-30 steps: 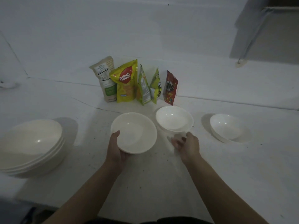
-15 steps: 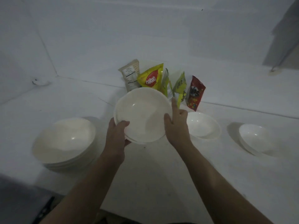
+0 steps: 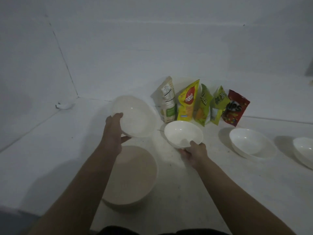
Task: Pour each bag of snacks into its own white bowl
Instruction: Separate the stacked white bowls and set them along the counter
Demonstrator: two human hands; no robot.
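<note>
Bowls now separated, left hand (image 3: 112,131) fingers gripping tilted large bowl (image 3: 135,116), right hand (image 3: 194,151) pinching small bowl (image 3: 183,134) rim

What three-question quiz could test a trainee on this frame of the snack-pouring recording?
1. True or false: each hand grips a white bowl.
2. How many snack bags stand against the wall?
3. Multiple choice: the bag farthest right is A) red, B) beige, C) blue.

Key:
1. True: the left hand grips the lifted bowl, and the right hand grips the smaller bowl.
2. Five: beige bag, yellow bag, two green bags, red bag.
3. A.
</note>
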